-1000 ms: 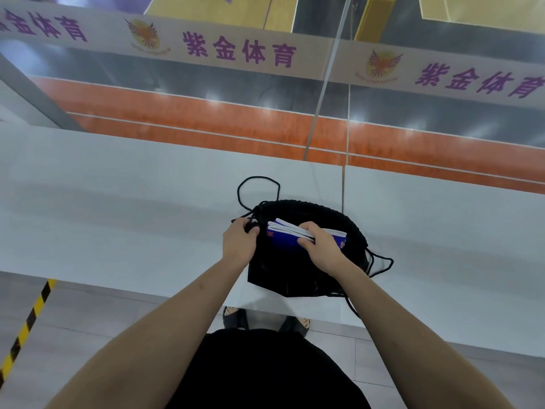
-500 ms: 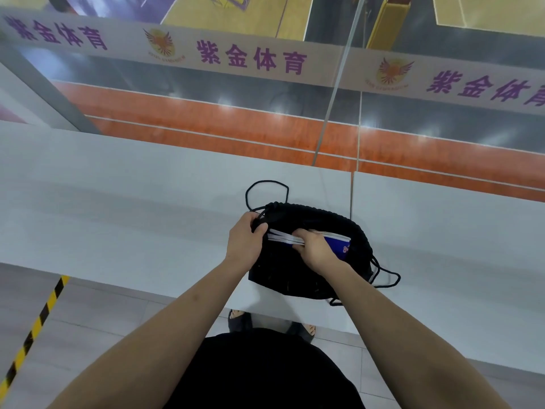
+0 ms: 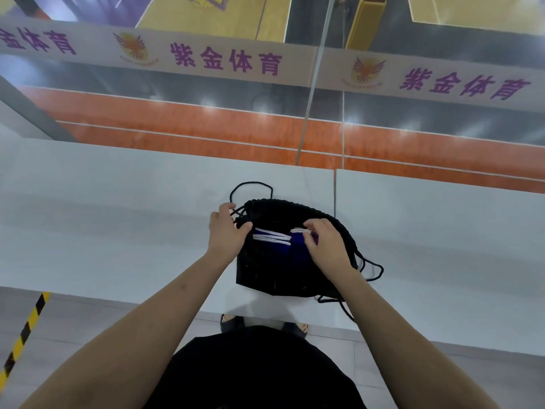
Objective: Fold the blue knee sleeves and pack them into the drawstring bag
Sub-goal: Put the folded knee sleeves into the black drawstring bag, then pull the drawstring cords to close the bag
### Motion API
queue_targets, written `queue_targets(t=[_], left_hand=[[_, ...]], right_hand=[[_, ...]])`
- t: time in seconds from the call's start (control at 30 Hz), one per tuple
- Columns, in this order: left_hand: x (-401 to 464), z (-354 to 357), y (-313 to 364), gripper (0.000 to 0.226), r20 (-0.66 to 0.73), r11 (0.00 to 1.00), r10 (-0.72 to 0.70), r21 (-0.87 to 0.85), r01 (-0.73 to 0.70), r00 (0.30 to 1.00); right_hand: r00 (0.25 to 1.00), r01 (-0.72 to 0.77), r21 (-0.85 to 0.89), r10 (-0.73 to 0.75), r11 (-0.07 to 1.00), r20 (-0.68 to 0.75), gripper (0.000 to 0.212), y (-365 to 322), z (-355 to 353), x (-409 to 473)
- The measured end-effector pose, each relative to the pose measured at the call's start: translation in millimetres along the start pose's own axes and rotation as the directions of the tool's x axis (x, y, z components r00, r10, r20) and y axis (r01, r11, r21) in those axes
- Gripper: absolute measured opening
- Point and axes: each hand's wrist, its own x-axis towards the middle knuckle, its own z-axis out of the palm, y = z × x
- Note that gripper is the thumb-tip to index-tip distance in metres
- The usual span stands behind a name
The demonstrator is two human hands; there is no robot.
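Observation:
A black drawstring bag (image 3: 277, 270) lies on the white ledge (image 3: 103, 219) straight ahead of me, its mouth facing away. The folded blue knee sleeves (image 3: 283, 242) with white edges stick partly out of that mouth. My left hand (image 3: 225, 231) grips the bag's left rim and holds it apart. My right hand (image 3: 324, 246) is closed over the right end of the sleeves, fingers inside the opening. Black cords (image 3: 250, 187) loop out at the far left and near right of the bag.
The ledge has a seam (image 3: 334, 193) just right of the bag and ends at a glass barrier with purple lettering (image 3: 227, 59). An orange court floor lies beyond. Yellow-black tape (image 3: 23, 332) marks the floor at lower left. My feet show under the ledge.
The sleeves have sunk deeper into the bag under my right hand. My left hand has kept hold of the rim, pulling it slightly left.

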Motion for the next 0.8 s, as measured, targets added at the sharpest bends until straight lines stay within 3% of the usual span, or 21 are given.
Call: queue_targets(t=[0.1,0.17,0.3,0.4,0.47,0.53,0.67,0.8], left_hand=[[15.1,1.0,11.4,0.063,0.029,0.985,0.048,0.165,-0.052,0.998],[27.9,1.7,18.4,0.062,0.085,0.971,0.08,0.218,-0.097,0.993],[43.8,2.1,25.5,0.051,0.267,0.967,0.022,0.24,-0.089,0.963],[42.7,-0.4,23.6,0.033,0.287,0.906,0.028,0.397,-0.146,0.958],[40.2,-1.8,18.3,0.026,0.282,0.887,0.032,0.435,-0.158,0.959],[36.9,-3.1,12.9,0.028,0.285,0.892,0.024,0.427,-0.149,0.958],[31.8,-6.2,9.8,0.032,0.28,0.968,-0.017,0.246,-0.055,0.96],[32.3,-13.5,13.3,0.033,0.264,0.99,-0.015,0.14,-0.023,0.964]], right_hand=[[0.986,-0.05,-0.006,0.049,0.999,-0.157,0.026,17.6,-23.2,-6.4],[0.976,-0.142,0.004,0.141,0.99,-0.167,0.031,32.6,-35.3,-7.7],[0.935,-0.352,-0.026,0.351,0.936,-0.044,0.053,59.5,-45.8,-9.2],[0.876,-0.469,-0.064,0.473,0.881,0.092,0.063,71.9,-46.4,-14.8],[0.848,-0.506,-0.089,0.514,0.858,0.129,0.058,77.7,-45.6,-19.9],[0.837,-0.516,-0.1,0.525,0.851,0.151,0.047,81.3,-43.4,-24.2],[0.847,-0.481,-0.119,0.496,0.868,0.192,0.03,72.7,-41.1,-26.7],[0.862,-0.465,-0.072,0.47,0.882,0.189,0.024,51.4,-45.5,-24.9]])
